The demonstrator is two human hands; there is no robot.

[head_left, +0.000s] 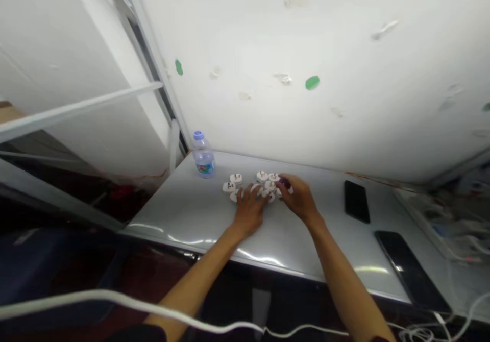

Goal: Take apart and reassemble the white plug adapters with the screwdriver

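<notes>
Several white three-pin mains plugs [262, 176] lie in a loose cluster on the white tabletop [184, 204], pins facing up. My left hand [248, 210] rests at the near edge of the cluster with its fingers spread, touching plugs and showing nothing held. My right hand [298, 196] reaches over the cluster's right side, fingertips curled down among the plugs. A small dark purple item [284, 182] shows by those fingertips. Its shape is hidden, and I cannot tell whether that hand grips anything.
A plastic water bottle [203, 157] with a blue cap stands left of the plugs. A black phone [357, 201] and a larger black slab [408, 270] lie to the right. A white wall rises behind, and a white cable [115, 301] crosses the foreground.
</notes>
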